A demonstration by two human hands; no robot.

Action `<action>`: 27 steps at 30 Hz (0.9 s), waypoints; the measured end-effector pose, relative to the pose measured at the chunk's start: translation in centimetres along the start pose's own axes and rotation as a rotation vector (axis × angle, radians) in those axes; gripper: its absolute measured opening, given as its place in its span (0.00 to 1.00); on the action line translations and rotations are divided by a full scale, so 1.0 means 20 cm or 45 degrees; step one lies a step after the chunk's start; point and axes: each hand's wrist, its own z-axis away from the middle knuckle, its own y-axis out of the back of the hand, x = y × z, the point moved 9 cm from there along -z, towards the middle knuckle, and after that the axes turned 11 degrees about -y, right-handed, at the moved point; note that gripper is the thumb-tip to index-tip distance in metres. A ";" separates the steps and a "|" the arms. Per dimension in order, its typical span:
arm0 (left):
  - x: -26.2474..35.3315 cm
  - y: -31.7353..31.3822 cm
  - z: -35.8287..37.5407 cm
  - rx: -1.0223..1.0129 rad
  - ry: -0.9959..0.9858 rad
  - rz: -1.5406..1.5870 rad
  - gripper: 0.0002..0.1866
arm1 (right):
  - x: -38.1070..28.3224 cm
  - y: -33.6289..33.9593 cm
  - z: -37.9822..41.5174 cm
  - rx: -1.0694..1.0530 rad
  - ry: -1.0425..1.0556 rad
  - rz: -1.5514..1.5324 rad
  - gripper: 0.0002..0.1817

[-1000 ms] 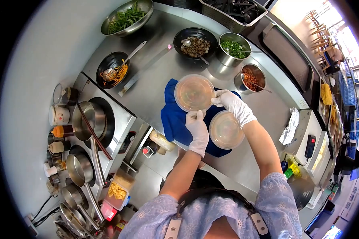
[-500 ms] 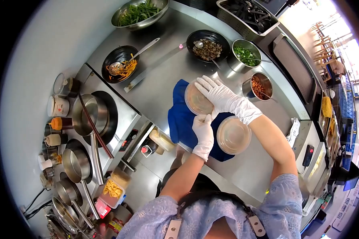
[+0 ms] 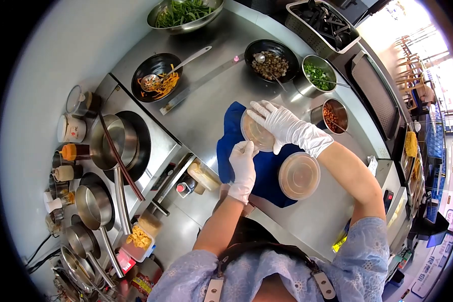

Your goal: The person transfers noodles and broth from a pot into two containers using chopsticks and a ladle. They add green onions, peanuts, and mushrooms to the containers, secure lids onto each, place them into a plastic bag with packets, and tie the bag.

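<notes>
My gloved right hand [image 3: 283,125] lies across the top of a round takeaway container [image 3: 256,135] with a clear lid, its fingers outstretched. At the container's near left edge, my gloved left hand [image 3: 242,163] has its fingers pinched together at the lid's rim; the fingertips partly hide what is between them. Both hands wear thin white gloves. The container rests on a folded blue cloth [image 3: 228,132]. A second round lidded container [image 3: 299,175] sits to the right, partly on the same cloth.
Behind stand a black bowl of orange strips [image 3: 156,77], a black bowl of brown diced food [image 3: 271,61], a pot of chopped greens [image 3: 314,75] and a pot of reddish pieces [image 3: 330,117]. A knife [image 3: 199,86] lies between the bowls. Several saucepans [image 3: 94,206] crowd the left counter.
My left hand has shifted left and slightly back along the lid's edge. My right hand stays spread over the container. The whole view has shifted slightly.
</notes>
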 end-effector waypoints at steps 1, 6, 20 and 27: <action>-0.02 0.00 0.00 -0.023 0.052 0.074 0.03 | -0.01 0.01 0.00 -0.023 0.000 0.011 0.74; -0.08 -0.01 -0.03 -0.087 0.103 0.169 0.02 | -0.03 0.01 -0.02 -0.091 -0.006 0.057 0.74; 0.08 -0.03 -0.42 -0.357 0.260 -0.442 0.09 | -0.03 0.00 -0.04 -0.055 -0.008 0.088 0.72; 0.20 -0.13 -0.50 -0.518 0.131 -0.764 0.14 | 0.14 0.05 0.07 0.279 -0.092 -0.588 0.60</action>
